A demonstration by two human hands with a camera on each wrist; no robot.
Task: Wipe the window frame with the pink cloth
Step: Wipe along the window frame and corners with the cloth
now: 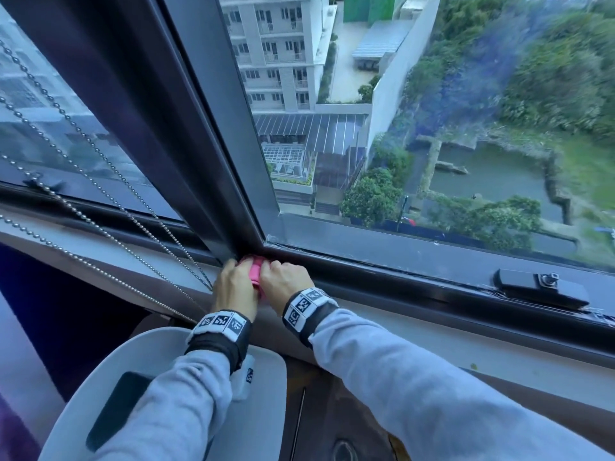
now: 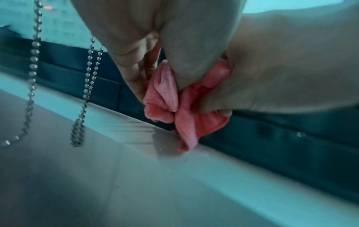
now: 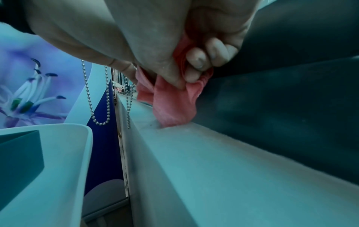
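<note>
Both hands hold a bunched pink cloth point(image 1: 255, 272) at the bottom corner of the dark window frame point(image 1: 382, 274), where the upright post meets the lower rail. My left hand point(image 1: 234, 282) grips its left side. My right hand point(image 1: 284, 279) pinches its right side with curled fingers point(image 3: 196, 61). In the left wrist view the pink cloth point(image 2: 170, 99) hangs down from between the two hands and its tip touches the pale sill point(image 2: 136, 169). In the right wrist view the cloth point(image 3: 172, 104) lies against the frame's dark rail point(image 3: 272, 99).
Metal bead chains point(image 1: 109, 207) hang across the left pane and loop down by my left hand. A black window latch point(image 1: 539, 287) sits on the rail to the right. Below the sill stand a white chair back point(image 1: 109, 371) and a brown surface point(image 1: 332, 410).
</note>
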